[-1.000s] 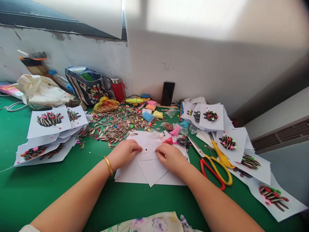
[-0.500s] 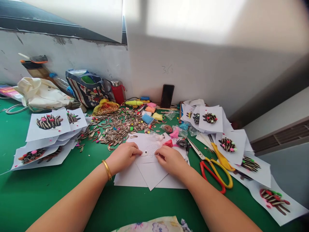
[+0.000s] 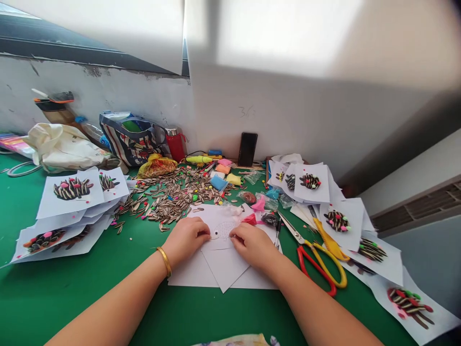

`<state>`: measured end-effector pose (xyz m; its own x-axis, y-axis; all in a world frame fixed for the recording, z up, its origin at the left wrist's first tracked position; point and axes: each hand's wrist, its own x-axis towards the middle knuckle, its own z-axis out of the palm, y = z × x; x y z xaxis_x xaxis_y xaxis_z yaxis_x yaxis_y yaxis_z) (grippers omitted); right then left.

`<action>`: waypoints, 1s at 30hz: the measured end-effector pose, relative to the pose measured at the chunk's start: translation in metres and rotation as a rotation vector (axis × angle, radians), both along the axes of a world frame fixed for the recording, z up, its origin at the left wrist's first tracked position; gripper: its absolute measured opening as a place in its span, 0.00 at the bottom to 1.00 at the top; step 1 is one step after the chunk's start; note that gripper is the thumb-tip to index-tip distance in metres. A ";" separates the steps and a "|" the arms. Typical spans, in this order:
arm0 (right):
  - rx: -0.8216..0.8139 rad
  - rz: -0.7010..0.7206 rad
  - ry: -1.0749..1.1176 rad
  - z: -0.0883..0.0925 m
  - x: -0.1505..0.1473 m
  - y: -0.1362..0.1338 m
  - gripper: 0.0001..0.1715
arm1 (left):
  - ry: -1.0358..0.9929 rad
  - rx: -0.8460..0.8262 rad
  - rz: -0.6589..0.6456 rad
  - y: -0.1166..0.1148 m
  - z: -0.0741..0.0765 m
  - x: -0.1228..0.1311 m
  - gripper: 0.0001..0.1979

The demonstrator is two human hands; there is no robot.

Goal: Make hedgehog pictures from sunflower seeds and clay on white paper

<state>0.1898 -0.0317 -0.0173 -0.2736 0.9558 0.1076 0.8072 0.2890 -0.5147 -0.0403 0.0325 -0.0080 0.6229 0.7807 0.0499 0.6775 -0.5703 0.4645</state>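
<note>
On the stack of white paper [image 3: 183, 274] lies a top sheet with a drawn outline of a hedgehog [image 3: 224, 230], its eye a dark dot. My left hand [image 3: 188, 239], with a gold bangle at the wrist, rests at the snout side of the drawing. Its thumb and fingertips are pinched together; whatever they hold is too small to name. Over the other end of the drawing, my right hand [image 3: 251, 243] has its fingers curled and the tips pressed together on the paper. Its fingertips hide what, if anything, is between them.
Striped sunflower seeds [image 3: 176, 197] spread behind the paper, beside soft clay packets [image 3: 218, 182]. Scissors [image 3: 313, 254], a yellow cutter [image 3: 327, 238] and a black pen [image 3: 277, 233] lie right. Seed-hedgehog cards [image 3: 72, 204] pile up on both sides. A phone [image 3: 248, 149] leans on the wall.
The whole scene sits slightly lower in view as the head tilts. Both hands stay at the drawing with small shifts of the fingers.
</note>
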 end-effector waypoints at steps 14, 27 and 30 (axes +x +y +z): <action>-0.012 -0.015 -0.001 0.000 -0.001 0.000 0.10 | 0.035 -0.065 -0.100 0.002 0.009 -0.012 0.11; -0.011 -0.010 0.004 0.002 0.000 -0.001 0.10 | -0.033 0.050 -0.057 -0.003 0.002 -0.007 0.22; -0.006 -0.012 0.005 0.001 0.001 -0.001 0.10 | -0.028 0.027 -0.096 -0.004 -0.004 -0.004 0.34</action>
